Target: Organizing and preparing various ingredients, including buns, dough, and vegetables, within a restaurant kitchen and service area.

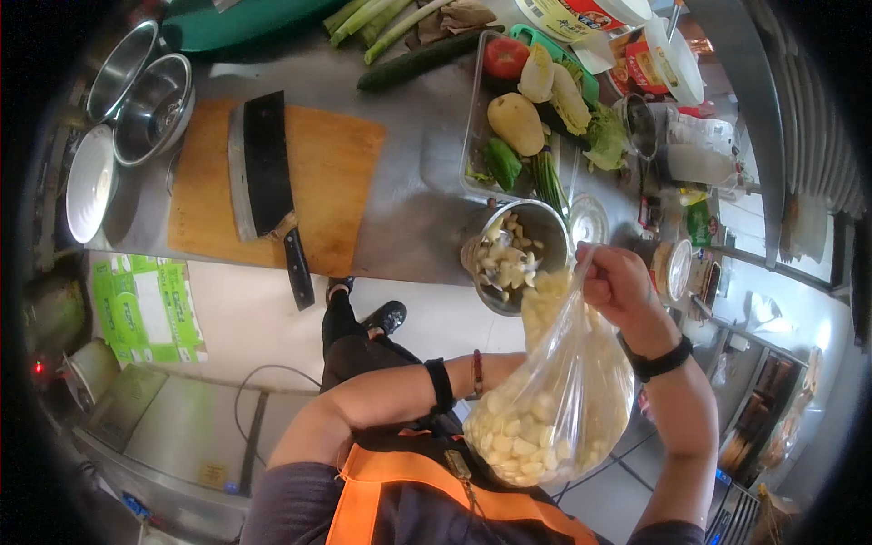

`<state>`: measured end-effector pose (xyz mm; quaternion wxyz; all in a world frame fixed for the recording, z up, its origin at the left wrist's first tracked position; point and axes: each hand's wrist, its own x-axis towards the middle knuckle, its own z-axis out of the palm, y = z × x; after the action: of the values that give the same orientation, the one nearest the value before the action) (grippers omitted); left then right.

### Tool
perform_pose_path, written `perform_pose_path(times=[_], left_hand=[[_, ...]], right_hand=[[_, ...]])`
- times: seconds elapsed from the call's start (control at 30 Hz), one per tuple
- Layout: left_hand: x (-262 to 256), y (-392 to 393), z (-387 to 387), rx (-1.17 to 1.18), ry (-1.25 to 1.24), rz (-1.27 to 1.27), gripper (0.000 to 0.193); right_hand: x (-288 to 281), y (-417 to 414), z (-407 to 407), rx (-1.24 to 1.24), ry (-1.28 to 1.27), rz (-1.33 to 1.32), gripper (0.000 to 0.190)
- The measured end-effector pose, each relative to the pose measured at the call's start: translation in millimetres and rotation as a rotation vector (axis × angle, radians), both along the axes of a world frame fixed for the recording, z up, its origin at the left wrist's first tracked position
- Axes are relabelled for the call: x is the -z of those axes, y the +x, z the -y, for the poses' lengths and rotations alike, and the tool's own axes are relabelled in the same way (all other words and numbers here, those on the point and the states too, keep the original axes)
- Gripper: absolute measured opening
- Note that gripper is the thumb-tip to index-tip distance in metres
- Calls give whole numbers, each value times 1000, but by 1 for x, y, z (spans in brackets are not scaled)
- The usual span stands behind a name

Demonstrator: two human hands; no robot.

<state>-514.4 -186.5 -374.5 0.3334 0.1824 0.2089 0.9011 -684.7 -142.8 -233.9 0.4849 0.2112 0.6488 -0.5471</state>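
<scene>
My right hand [616,283] grips the gathered top of a clear plastic bag [579,395] bulging with peeled garlic cloves [521,443]. Behind the bag my left hand is hidden; only its forearm and wrist show. Garlic cloves stream along the bag's upper left side at the rim of a round metal container [487,293], which holds more cloves [507,262]. On the wooden cutting board [327,170] to the left lies a cleaver [266,170] with a black handle that juts past the board's near edge.
A clear tray [473,129] of vegetables stands behind the metal container. A cucumber [429,60] and leeks [371,24] lie farther back. Steel bowls [153,109] and a white bowl [92,184] stand at the left. Tubs [671,61] and jars crowd the right side.
</scene>
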Motion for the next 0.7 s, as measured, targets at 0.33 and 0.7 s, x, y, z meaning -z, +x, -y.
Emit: perform_pose_path(times=[0.33,0.7], left_hand=[[2,-3,0,-60,-69,-81,55],[4,-3,-3,-122,-126,-176,57]], right_hand=[[-1,0,4,1,39,3,16],[-1,-5,5,-8,42,-25,17]])
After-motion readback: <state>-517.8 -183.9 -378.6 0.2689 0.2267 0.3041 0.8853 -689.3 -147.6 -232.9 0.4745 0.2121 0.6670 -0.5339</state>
